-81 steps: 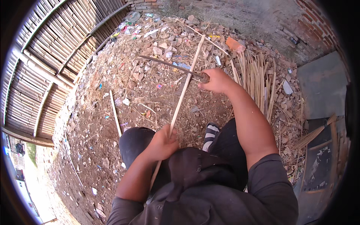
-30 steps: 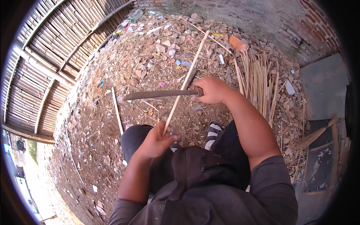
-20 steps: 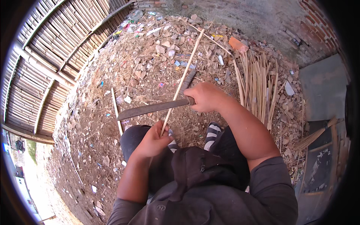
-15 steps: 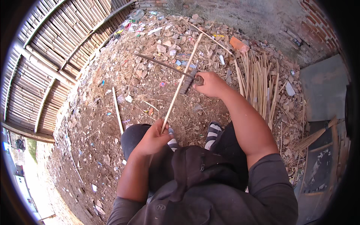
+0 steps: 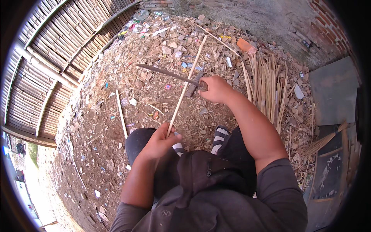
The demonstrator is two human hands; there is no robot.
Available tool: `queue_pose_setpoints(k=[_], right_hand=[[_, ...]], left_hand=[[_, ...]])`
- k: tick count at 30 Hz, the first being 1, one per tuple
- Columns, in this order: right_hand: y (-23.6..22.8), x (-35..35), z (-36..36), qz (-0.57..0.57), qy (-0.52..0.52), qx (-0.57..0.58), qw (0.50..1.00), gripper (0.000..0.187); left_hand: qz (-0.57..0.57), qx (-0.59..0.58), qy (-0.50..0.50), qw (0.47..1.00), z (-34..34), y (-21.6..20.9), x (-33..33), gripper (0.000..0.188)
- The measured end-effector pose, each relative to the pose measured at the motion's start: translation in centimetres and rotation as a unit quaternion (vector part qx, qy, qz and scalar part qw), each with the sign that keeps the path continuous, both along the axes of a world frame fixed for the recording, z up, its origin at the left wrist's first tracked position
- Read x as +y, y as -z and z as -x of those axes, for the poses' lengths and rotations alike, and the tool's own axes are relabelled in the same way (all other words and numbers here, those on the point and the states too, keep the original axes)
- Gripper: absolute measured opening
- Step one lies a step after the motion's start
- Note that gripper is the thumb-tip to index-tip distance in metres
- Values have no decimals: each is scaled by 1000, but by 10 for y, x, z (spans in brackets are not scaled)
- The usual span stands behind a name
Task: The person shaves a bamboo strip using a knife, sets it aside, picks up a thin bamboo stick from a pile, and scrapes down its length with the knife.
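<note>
My left hand [image 5: 159,142] is closed around the near end of a long, pale bamboo strip [image 5: 198,58], which slants away to the far right. Closed on the handle of a long, dark-bladed knife [image 5: 162,72] is my right hand [image 5: 217,89]. The blade points left and crosses the strip around its middle; whether it is cutting into it I cannot tell. Under the crossing lies a dark, ridged block [image 5: 191,90] on the ground, partly hidden by the strip and the knife.
Several pale strips [image 5: 266,85] lie bundled on the right, near an orange brick piece [image 5: 246,45]. Another strip [image 5: 121,114] rests beside my left knee. Rubble and litter cover the ground. A bamboo fence [image 5: 73,34] stands left, a wall [image 5: 262,19] beyond, and a grey panel [image 5: 334,92] at right.
The knife's tip has swung slightly toward me and left. The strip's far end has shifted a little left, and my left thumb has lifted outward.
</note>
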State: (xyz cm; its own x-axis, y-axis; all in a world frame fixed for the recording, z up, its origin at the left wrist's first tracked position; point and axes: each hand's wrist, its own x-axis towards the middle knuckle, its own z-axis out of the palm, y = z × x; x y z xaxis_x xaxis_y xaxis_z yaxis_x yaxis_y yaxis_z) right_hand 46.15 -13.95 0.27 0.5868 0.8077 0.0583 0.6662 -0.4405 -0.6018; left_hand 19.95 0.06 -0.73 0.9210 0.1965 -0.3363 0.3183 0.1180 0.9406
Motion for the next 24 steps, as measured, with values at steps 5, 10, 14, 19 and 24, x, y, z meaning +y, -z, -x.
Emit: queue_pose_setpoints(k=[5,10,14,19,24], right_hand=[[-4,7,29,78,-167,-112,976,21],[10,-2,-5,11,-55,-12,998,24],[2,-2,0,17,-47,-22,999,25],[-16,7,33,101,-179,-140,968,20],[-10,1,4,34,-88,-38,995,21]], left_hand=[[28,13,2,1000,4,-4,2,26],[13,13,7,1000,1,0,2,24],[43,46,-30,998,-1,-10,-1,27],[9,47,-17,999,6,-2,5,27],[64,0,23,998,5,6,11,31]])
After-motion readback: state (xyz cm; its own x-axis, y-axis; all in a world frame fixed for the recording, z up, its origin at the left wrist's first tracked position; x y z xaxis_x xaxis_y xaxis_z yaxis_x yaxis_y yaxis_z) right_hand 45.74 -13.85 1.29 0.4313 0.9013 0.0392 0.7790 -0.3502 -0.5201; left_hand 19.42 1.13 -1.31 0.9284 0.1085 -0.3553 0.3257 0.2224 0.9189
